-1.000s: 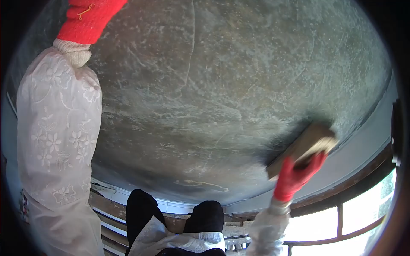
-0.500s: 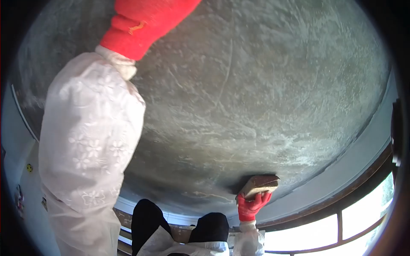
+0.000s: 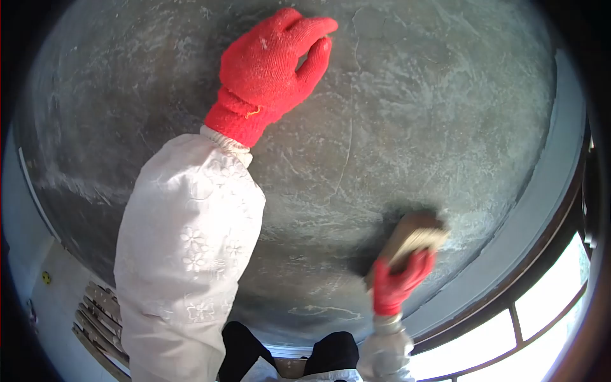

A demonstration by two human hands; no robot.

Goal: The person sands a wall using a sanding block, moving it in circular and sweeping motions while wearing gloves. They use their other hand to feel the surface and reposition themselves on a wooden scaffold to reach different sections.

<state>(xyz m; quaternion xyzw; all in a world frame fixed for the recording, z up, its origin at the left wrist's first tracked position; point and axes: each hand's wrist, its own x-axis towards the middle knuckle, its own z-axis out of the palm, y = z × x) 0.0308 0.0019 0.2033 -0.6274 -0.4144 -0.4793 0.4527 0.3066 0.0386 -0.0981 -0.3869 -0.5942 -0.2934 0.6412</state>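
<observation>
My left hand [image 3: 277, 67], in a red knitted glove, is near the top of the view over a mottled grey plaster surface [image 3: 394, 121]. Its fingers are curled, with thumb and forefinger tips close together and a small gap behind them. Anything under the fingers is hidden. At the lower right, my right hand [image 3: 400, 280], also red-gloved, grips a brown sanding block [image 3: 412, 242], which is blurred and has a pale streaked side. The block is against the grey surface, with dark shadow around it. White embroidered sleeves cover both my arms.
A pale border strip [image 3: 503, 239] edges the grey surface at the right. Beyond it are bright windows [image 3: 471, 353] with dark frames. Wooden slats [image 3: 98, 325] appear at the lower left, below a small yellow round object [image 3: 46, 277]. My black-clad knees [image 3: 332, 353] show at the bottom.
My left hand has come fully into view, moving down and right. My right hand has moved up and right with the sanding block. More of the wooden slats shows at lower left.
</observation>
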